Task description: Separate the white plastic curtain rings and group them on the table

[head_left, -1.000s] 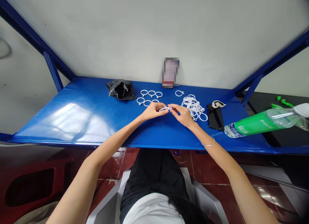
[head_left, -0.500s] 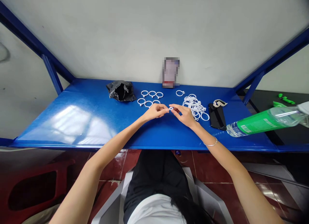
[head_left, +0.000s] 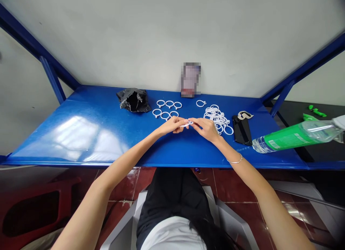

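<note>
My left hand (head_left: 172, 125) and my right hand (head_left: 205, 128) meet over the middle of the blue table (head_left: 88, 131), both pinching one white plastic ring (head_left: 188, 124) between their fingertips. Several white rings (head_left: 167, 109) lie in two neat rows just beyond my left hand. A loose pile of white rings (head_left: 218, 118) lies right of my right hand, and a single ring (head_left: 200, 103) sits farther back.
A crumpled black bag (head_left: 133, 100) lies at the back left. A blurred card (head_left: 190, 79) leans on the wall. A black phone (head_left: 241, 130) and a small beige object (head_left: 244, 115) lie at right. A green-labelled bottle (head_left: 293, 137) juts in from the right.
The ring has been turned between my fingertips and both hands have closed in slightly. The rings on the table have not moved.
</note>
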Motion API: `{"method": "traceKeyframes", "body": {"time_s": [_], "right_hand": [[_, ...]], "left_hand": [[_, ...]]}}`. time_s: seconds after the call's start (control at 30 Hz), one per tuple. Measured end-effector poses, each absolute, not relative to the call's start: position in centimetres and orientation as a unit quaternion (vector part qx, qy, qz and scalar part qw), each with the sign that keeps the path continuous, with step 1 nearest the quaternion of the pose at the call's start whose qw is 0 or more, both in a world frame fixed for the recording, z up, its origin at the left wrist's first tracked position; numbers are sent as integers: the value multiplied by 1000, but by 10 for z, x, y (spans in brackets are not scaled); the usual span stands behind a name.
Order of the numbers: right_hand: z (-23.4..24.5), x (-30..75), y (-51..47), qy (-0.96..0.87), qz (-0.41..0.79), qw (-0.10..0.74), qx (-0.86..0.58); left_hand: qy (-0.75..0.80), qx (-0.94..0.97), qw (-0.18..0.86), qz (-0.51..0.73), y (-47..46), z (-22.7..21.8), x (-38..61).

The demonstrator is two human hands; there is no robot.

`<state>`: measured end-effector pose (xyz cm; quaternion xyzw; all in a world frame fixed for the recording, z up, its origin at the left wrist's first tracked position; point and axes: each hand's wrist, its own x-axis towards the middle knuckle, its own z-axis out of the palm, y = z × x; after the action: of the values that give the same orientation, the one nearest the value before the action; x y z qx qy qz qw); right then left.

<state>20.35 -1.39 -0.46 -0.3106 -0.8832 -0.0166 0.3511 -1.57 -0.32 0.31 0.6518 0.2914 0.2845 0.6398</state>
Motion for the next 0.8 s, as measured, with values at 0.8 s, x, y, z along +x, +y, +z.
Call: {"method": "traceKeyframes", "body": {"time_s": [0.8], "right_hand": [[-5,200,-17,-833,5,406,-376]], "left_hand": [[308,830,235,401,-10,1,-13]]}}
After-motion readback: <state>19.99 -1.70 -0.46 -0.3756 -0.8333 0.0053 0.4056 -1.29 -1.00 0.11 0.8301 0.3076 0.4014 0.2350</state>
